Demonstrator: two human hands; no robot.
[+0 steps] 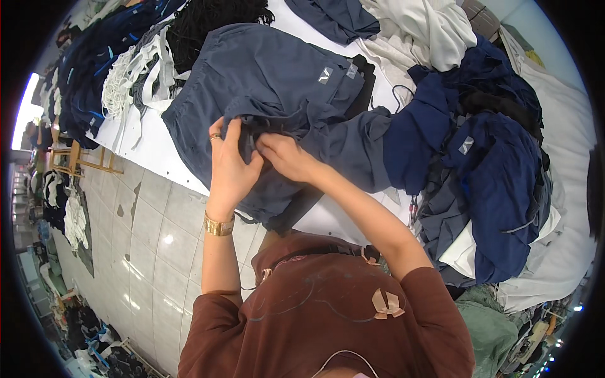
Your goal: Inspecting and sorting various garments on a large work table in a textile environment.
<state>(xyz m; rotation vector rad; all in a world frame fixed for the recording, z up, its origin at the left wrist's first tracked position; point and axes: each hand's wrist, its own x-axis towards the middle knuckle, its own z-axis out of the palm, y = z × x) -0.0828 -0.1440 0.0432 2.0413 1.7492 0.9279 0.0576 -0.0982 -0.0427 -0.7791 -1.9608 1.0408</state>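
Observation:
Slate-blue shorts [353, 148] lie bunched in front of me, their gathered waistband opening toward my hands. My left hand [230, 164] grips the waistband edge, with some fingers tucked out of sight in the fold. Inside the opening, the curled fingers of my right hand [287, 156] pinch the cloth; their tips are partly hidden. Beneath and beyond lies another pair of slate-blue shorts [265, 63], spread fairly flat, with an elastic waistband along its left side and a small pale logo patch on a leg.
The white table [154, 148] carries white and grey drawstrings [154, 79] and black cords [217, 28] at the far left. Navy garments [498, 195] are heaped at the right beside white cloth [561, 138]. Tiled floor [145, 252] and a wooden stool [79, 157] show at the left.

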